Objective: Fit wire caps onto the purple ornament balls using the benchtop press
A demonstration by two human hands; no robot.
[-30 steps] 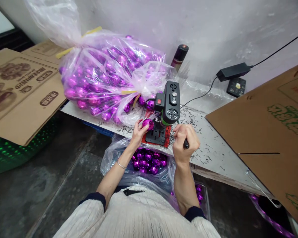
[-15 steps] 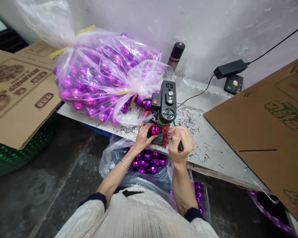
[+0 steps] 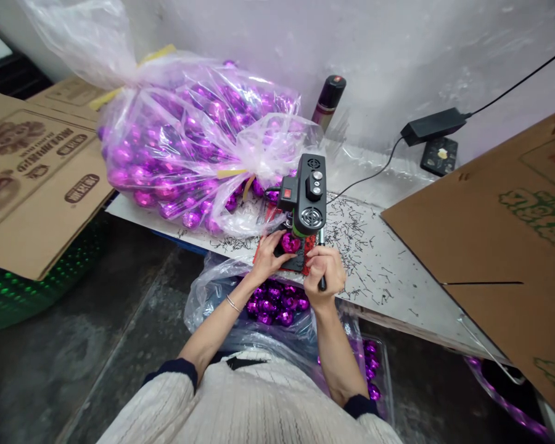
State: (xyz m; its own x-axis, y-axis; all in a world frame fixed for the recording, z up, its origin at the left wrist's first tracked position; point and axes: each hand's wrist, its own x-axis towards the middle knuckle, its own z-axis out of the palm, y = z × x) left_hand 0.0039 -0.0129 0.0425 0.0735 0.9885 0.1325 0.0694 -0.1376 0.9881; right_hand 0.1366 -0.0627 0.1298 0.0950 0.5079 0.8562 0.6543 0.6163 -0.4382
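A small black bench drill (image 3: 308, 194) stands on a white worktable (image 3: 388, 277). My left hand (image 3: 271, 256) pinches a shiny purple faceted ball (image 3: 290, 242) and holds it on the drill's base under the drill head. My right hand (image 3: 322, 271) is closed round the drill's black lever handle, pulled toward me. Below the table edge, between my arms, an open plastic bag (image 3: 272, 305) holds several more purple balls.
A big tied plastic bag of purple balls (image 3: 189, 148) lies at the table's back left. Flat cardboard boxes sit left (image 3: 37, 172) and right (image 3: 504, 234). A dark spray can (image 3: 327, 102), a power adapter (image 3: 432, 125) and its cable are at the wall. Black shavings litter the table.
My left hand brought the purple ball from beside the drill to under the drill head. My right hand pulled the lever handle toward me and to the left.
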